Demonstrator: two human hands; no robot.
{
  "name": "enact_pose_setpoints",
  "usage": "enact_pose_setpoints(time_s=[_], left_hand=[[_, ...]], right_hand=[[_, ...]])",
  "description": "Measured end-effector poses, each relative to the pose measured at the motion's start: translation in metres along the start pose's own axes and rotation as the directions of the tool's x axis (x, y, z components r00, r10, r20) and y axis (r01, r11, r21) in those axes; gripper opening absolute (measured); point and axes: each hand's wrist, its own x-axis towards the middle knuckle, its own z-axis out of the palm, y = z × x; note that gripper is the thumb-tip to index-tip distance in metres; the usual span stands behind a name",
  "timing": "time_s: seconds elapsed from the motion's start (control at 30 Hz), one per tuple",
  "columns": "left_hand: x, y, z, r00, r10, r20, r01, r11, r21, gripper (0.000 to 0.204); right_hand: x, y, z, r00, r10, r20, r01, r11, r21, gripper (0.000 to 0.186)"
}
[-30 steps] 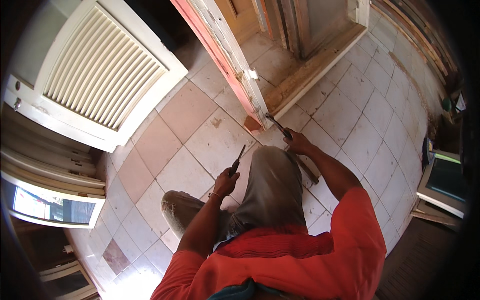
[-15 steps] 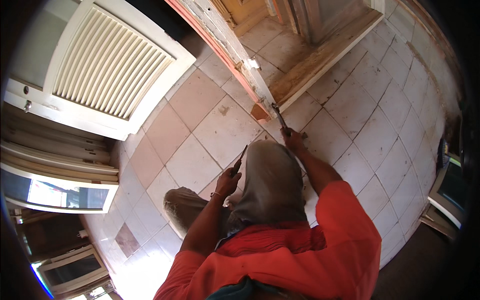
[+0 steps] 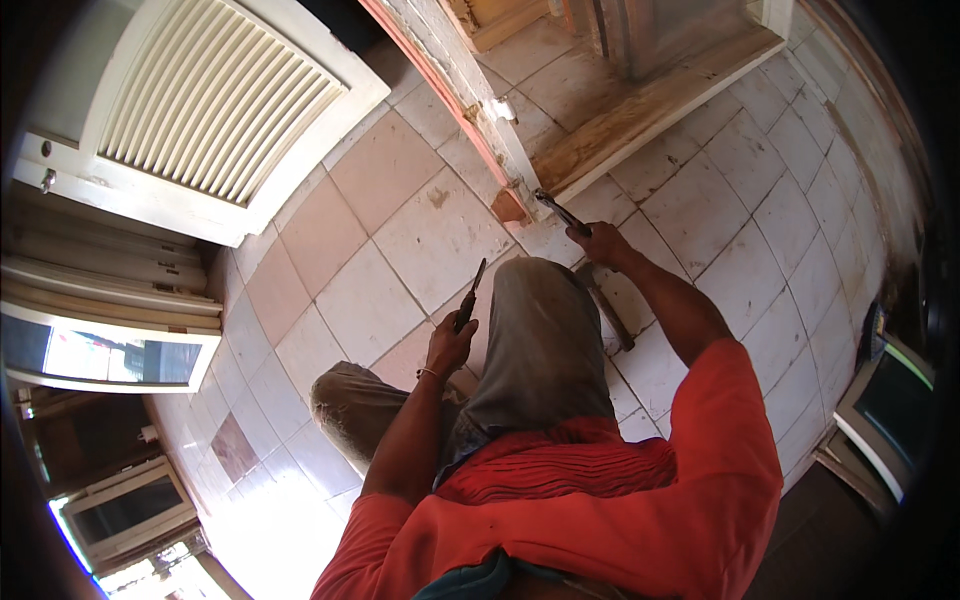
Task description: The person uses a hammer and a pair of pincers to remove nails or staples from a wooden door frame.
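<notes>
My right hand (image 3: 602, 245) is closed round the handles of dark metal pliers (image 3: 562, 212). Their head is at the foot of the white, peeling door frame post (image 3: 505, 145), by its broken reddish base; whether the jaws grip anything is too small to see. My left hand (image 3: 449, 345) grips the dark handle of a chisel (image 3: 473, 294), with its narrow blade pointing up and away beside my raised knee. On the tiles to the right of that knee lies a hammer (image 3: 612, 312), partly hidden by my leg.
A brown, dirt-stained wooden sill (image 3: 620, 125) runs from the post toward the far right. To the left leans a white louvred door (image 3: 220, 110), above stacked frames (image 3: 110, 290). A dark-paned frame (image 3: 885, 405) stands at the right. Worn pale tiles (image 3: 370, 300) cover the floor.
My right hand has shifted slightly up and right, its pliers staying near the post's foot. The hammer shows more beside my knee. My left hand still holds the chisel; the whole view has shifted slightly.
</notes>
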Motion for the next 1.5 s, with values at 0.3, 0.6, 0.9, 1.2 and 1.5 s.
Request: enact_pose_setpoints(time_s=[0.3, 0.6, 0.9, 1.2, 1.5], left_hand=[[-0.005, 0.004, -0.001, 1.0, -0.011, -0.009, 0.012, 0.996, 0.084, 0.052], [0.004, 0.002, 0.01, 0.994, -0.086, 0.074, 0.083, 0.996, 0.04, 0.056], [0.032, 0.026, 0.037, 0.99, 0.11, 0.084, -0.118, 0.989, 0.094, 0.052], [0.045, 0.094, 0.032, 0.97, 0.048, 0.24, -0.082, 0.988, 0.132, 0.05], [0.004, 0.227, -0.052, 0.894, 0.299, 0.334, -0.43, 0.784, 0.448, 0.04]], right_hand=[[0.047, 0.043, 0.032, 0.951, -0.141, -0.276, 0.116, 0.988, -0.103, 0.053], [-0.089, 0.054, 0.059, 0.989, -0.068, -0.131, 0.064, 0.998, -0.028, 0.039], [-0.103, 0.108, 0.107, 0.77, 0.105, -0.63, -0.219, 0.97, -0.106, 0.068], [-0.092, 0.163, 0.098, 0.83, 0.285, -0.479, -0.322, 0.947, 0.003, 0.059], [-0.175, 0.197, 0.14, 0.772, 0.509, -0.38, -0.465, 0.861, 0.207, 0.064]])
